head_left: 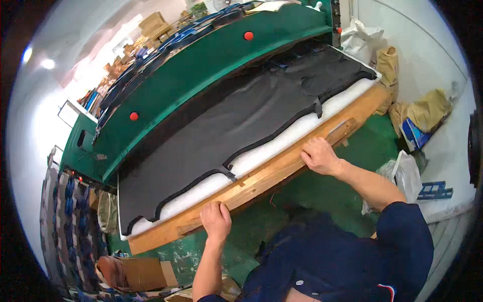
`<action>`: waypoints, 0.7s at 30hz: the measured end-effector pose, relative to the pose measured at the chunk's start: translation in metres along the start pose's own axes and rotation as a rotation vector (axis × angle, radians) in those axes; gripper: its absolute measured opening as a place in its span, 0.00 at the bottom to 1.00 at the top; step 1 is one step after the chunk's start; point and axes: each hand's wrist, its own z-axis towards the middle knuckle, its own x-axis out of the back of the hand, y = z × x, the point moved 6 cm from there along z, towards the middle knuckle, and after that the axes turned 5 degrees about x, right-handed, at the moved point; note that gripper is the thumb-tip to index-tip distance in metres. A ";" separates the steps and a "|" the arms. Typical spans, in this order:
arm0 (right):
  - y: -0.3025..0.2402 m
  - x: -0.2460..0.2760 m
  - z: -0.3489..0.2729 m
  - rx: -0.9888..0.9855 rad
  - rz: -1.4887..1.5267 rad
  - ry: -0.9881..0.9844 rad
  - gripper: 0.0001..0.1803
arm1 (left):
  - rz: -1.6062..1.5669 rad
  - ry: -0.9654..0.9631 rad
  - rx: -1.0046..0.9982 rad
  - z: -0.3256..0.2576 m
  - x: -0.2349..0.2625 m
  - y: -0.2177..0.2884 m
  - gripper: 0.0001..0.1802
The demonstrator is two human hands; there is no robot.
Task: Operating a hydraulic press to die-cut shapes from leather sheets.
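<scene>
A long wooden board (282,166) runs along the front of a green press machine (201,70). On it lies a white pad (271,143) covered by a large black fabric sheet (236,121) with a bound edge. My left hand (216,220) grips the board's front edge near its left end, fingers curled over the wood. My right hand (319,155) holds the same edge farther right, beside a small wooden block (342,132).
Two red buttons (248,35) sit on the machine's green upper beam. Bags and brown paper (422,113) pile up at the right by a white wall. Cardboard (136,274) and stacked dark fabric (70,226) lie at the left on the green floor.
</scene>
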 end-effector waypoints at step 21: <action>0.107 0.025 0.148 -0.219 0.536 -0.399 0.10 | -0.197 -0.089 0.075 0.129 0.023 0.024 0.10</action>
